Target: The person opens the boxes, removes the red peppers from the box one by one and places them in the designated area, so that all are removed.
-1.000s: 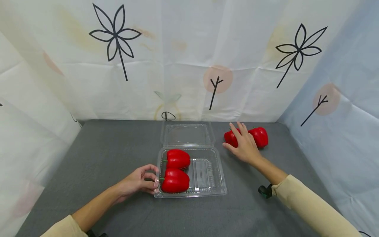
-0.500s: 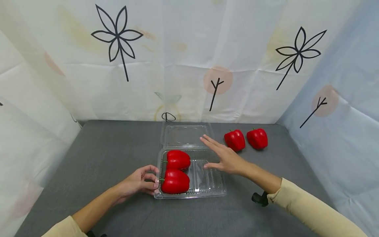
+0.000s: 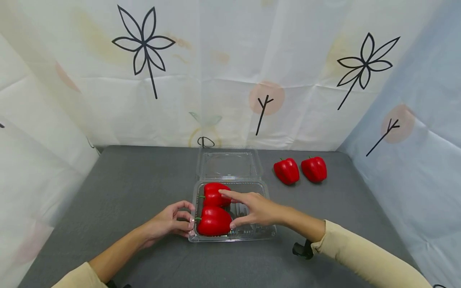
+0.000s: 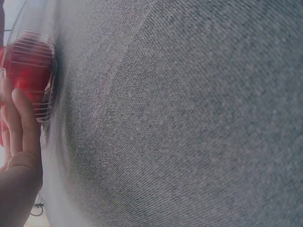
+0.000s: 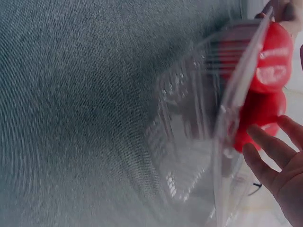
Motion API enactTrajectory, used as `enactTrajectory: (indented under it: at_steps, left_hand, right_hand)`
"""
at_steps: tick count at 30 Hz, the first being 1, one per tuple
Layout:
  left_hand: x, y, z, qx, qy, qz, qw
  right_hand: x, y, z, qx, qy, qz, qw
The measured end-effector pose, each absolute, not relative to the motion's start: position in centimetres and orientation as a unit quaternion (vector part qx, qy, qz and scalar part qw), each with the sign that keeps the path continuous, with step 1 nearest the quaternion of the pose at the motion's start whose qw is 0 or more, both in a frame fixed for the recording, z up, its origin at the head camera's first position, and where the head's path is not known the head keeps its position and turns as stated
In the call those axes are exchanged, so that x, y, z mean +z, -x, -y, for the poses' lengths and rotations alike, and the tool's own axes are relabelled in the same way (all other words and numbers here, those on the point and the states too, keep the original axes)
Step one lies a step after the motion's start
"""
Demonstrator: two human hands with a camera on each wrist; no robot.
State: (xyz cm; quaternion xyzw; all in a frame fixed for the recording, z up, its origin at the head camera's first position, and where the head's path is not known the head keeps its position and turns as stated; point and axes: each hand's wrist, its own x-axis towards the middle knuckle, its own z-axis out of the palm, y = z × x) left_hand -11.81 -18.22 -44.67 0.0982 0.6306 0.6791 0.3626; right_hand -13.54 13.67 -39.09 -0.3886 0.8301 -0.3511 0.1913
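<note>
A clear plastic clamshell container (image 3: 252, 239) lies with its lid (image 3: 230, 164) folded back behind it. Side by side in its left half are two red bell peppers, the rear one (image 3: 212, 193) and the front one (image 3: 214, 222), stems pointing left. My left hand (image 3: 171, 220) touches the container's left rim; in the left wrist view its fingers (image 4: 28, 123) look fairly straight along the side wall. Reaching over the tray from the right, my right hand (image 3: 255, 208) has spread fingers, with a fingertip over the rear pepper and the thumb beside the front one. Contact with them is unclear.
Two more red bell peppers, a nearer one (image 3: 286, 171) and a farther one (image 3: 314, 169), sit on the grey cloth-covered table (image 3: 144, 176) at the back right. A white patterned curtain (image 3: 223, 80) hangs behind the table and along both sides.
My right hand has moved left and nearer, from the two peppers at the back right across to the peppers in the container. The left hand has stayed at the rim.
</note>
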Motion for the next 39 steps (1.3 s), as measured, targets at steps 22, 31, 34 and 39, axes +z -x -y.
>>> enactTrajectory:
  at_steps: [22,31,34,39]
  left_hand:
    - [-44.7,11.9,18.0,0.676,-0.095,-0.632,0.367]
    - [-44.7,12.1,17.9,0.677,-0.09,-0.63,0.37]
    - [-44.7,12.1,18.0,0.68,-0.092,-0.626,0.372]
    - [-44.8,12.1,18.0,0.68,-0.095,-0.624,0.374]
  right_hand:
    - [-39.5,13.2,-11.0,-0.345,0.39,-0.823,0.228]
    - [-39.5,13.4,-10.2,-0.307,0.388,-0.842,0.214]
    - [-39.7,13.5,-10.1,-0.299,0.39,-0.846,0.207]
    - [-39.9,13.5,-9.8,-0.29,0.389,-0.853,0.192]
